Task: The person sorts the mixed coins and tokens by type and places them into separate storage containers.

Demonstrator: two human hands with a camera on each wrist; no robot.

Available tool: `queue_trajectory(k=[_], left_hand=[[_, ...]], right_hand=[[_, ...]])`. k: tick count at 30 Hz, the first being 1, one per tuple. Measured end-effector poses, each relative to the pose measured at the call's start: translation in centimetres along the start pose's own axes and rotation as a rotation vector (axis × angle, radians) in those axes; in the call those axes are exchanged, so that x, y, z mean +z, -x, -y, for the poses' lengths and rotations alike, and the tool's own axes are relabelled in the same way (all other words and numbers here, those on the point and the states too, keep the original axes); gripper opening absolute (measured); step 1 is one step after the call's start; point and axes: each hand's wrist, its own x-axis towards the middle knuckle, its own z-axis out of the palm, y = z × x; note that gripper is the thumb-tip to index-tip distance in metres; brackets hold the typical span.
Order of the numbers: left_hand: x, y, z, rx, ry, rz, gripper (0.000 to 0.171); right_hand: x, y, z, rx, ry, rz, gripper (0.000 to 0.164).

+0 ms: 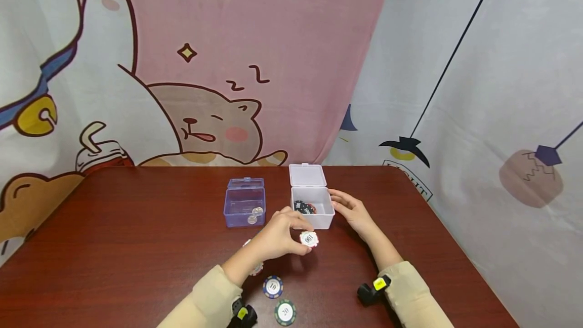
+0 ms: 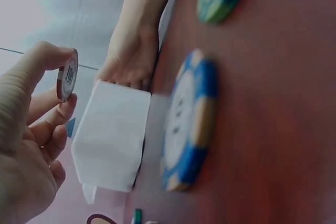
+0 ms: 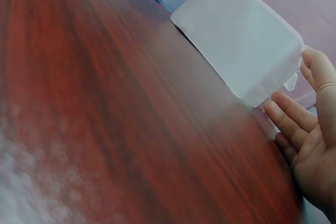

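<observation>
Between thumb and fingers, my left hand (image 1: 281,235) pinches a white poker chip (image 1: 309,239) marked 100, held up just in front of the white box (image 1: 321,220). That box stands with its lid (image 1: 307,175) raised, and black poker chips (image 1: 304,207) with a bit of red lie inside at its left. My right hand (image 1: 354,211) is at the box's right side, fingers extended with the fingertips right at its wall. In the right wrist view those fingers (image 3: 287,114) are beside the box's corner. The left wrist view shows the pinched chip (image 2: 68,76) edge-on.
Left of the white box stands an open blue translucent box (image 1: 231,218) with several silver coins (image 1: 257,211) in it. A blue chip (image 1: 273,287) marked 10 and a green chip (image 1: 285,312) marked 20 lie near the front. Another chip (image 1: 257,269) is partly hidden by my left forearm.
</observation>
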Motion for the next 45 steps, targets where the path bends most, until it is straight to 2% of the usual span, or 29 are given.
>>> queue_trajectory(k=[5,13,18,23,30,45], left_hand=[[-0.6,-0.9,0.6,-0.047,0.0,-0.063,0.035],[-1.3,-2.4,1.4,-0.06,-0.023,-0.195,0.035],[-1.5,-3.4,1.4,-0.102,-0.077,-0.235,0.034],[-1.3,-4.2,1.9,-0.136,-0.123,-0.247,0.036],[-1.1,-5.2,2.4,-0.181,-0.139,-0.249,0.038],[-0.3,-6.2,3.3,-0.238,-0.194,-0.213,0.036]], right_hand=[[0.0,0.0,0.1,0.006,0.011,-0.003,0.042],[0.1,0.0,0.2,0.007,0.009,-0.002,0.042],[0.1,0.1,0.3,0.015,0.024,-0.005,0.042],[0.1,0.1,0.3,0.015,0.024,-0.005,0.042],[0.0,0.0,0.0,0.016,0.005,-0.004,0.042],[0.0,-0.1,0.0,0.012,-0.014,0.007,0.042]])
